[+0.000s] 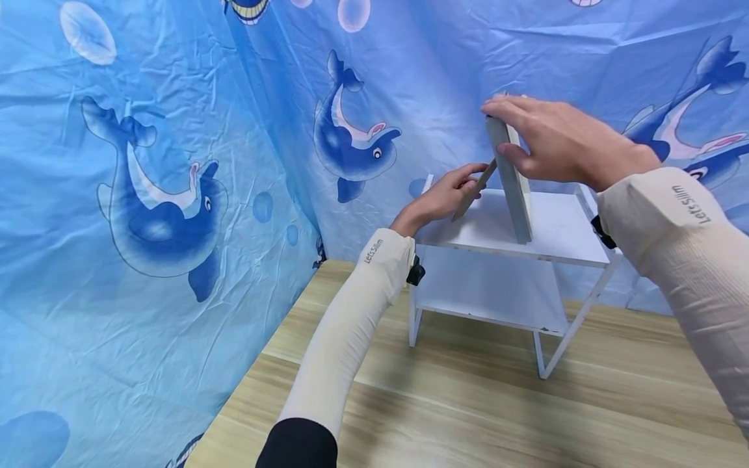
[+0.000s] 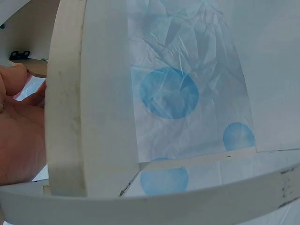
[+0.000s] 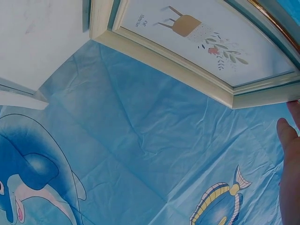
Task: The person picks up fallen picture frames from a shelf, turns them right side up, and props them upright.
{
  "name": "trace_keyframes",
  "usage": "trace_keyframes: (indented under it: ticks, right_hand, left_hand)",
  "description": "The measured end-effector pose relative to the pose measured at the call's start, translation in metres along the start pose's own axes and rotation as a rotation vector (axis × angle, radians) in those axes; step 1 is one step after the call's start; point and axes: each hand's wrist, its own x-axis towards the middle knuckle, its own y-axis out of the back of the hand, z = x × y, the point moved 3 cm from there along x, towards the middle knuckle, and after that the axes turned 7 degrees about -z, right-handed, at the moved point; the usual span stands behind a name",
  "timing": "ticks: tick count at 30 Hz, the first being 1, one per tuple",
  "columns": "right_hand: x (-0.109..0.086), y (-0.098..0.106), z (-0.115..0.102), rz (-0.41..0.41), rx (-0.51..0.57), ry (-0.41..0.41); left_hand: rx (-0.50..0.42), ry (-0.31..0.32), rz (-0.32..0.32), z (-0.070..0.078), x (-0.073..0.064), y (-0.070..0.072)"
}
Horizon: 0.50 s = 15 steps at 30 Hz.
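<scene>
A picture frame [image 1: 510, 185] stands slightly tilted on the top board of a white two-tier shelf table [image 1: 564, 224], seen nearly edge-on in the head view. Its pale frame and print of a plant in a legged pot [image 3: 187, 26] show in the right wrist view. My right hand [image 1: 558, 136] holds the frame's upper end, fingers over the top edge and thumb lower down. On the back side, my left hand [image 1: 446, 196] pinches the flat support leg [image 1: 476, 188], which slants out from the frame to the board. Part of the left hand [image 2: 21, 136] shows behind a white bar in the left wrist view.
The shelf table has a lower board [image 1: 488, 286] and thin white legs, with scuffed edges. It stands on a wood-grain surface [image 1: 456, 396]. Blue sheeting with dolphins [image 1: 160, 201] hangs close behind and along the left side.
</scene>
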Motion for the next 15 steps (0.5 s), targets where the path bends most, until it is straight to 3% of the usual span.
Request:
trace_keyframes:
  ticks: [8, 15]
  right_hand:
    - [0.0003, 0.0003, 0.0003, 0.011, -0.001, 0.009]
    - [0.0005, -0.0003, 0.0008, 0.030, 0.002, 0.031]
  left_hand:
    - [0.004, 0.019, -0.010, 0.0057, -0.0042, 0.0005]
    - [0.100, 0.055, 0.014, 0.0050, -0.0027, 0.0005]
